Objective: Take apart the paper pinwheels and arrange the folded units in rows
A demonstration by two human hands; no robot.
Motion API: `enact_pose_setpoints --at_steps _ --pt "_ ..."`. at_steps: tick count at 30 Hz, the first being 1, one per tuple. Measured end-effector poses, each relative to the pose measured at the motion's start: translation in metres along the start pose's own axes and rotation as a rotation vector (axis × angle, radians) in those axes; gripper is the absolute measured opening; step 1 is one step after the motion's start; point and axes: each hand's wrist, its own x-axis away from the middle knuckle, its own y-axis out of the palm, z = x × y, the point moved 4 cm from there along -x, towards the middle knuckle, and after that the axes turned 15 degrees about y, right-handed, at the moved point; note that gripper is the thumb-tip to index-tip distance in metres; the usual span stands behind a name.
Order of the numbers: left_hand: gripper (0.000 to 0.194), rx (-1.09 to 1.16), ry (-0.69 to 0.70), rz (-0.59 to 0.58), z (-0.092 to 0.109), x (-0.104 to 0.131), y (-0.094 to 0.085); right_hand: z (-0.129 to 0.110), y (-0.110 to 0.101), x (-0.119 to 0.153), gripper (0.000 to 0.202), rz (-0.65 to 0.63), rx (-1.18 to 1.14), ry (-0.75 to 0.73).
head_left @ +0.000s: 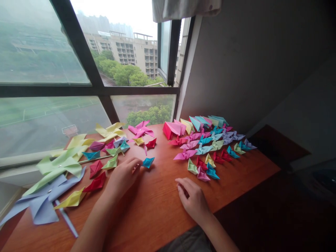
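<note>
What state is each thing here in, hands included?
Left hand: fingertips at a blue boat, grip unclear
That blue boat: folded, upright on the table
Right hand: loosely curled, nothing visible in it
Other boats: folded
Cranes: folded, in rows
Pinwheels: assembled, lying down
Right sash: swung open
Curtain: hanging

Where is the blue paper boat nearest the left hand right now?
In the head view, the blue paper boat lies left of centre on the brown tabletop, just right of the left hand, with a red paper boat beyond it.
</note>
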Motion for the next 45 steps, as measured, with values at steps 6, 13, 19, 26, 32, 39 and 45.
enact_pose_setpoints --at_steps 6,13,19,26,32,39,45 --pt "0.021 0.095 0.161 -0.125 0.034 -0.007 0.011 0.002 0.001 0.000 0.026 -0.032 0.002 0.009" --pt "0.021 0.092 0.267 -0.237 0.053 -0.007 0.021 0.000 -0.004 0.004 0.032 0.021 -0.027 -0.021" --pt "0.023 0.103 0.279 -0.282 0.065 -0.008 0.023 -0.006 -0.006 0.006 0.019 0.030 0.011 -0.142" --pt "0.023 0.200 0.297 -0.290 0.071 -0.008 0.027 -0.008 -0.009 0.006 0.028 0.055 -0.013 -0.149" --pt "0.025 0.289 0.304 -0.283 0.077 -0.007 0.031 -0.007 -0.012 0.008 0.022 0.161 0.011 -0.137" --pt "0.023 0.366 0.313 -0.237 0.077 -0.008 0.029 -0.007 -0.014 0.005 0.020 0.125 -0.066 -0.151" --pt "0.021 0.396 0.294 -0.176 0.075 -0.007 0.030 -0.011 -0.013 0.007 0.017 0.100 -0.089 -0.218"
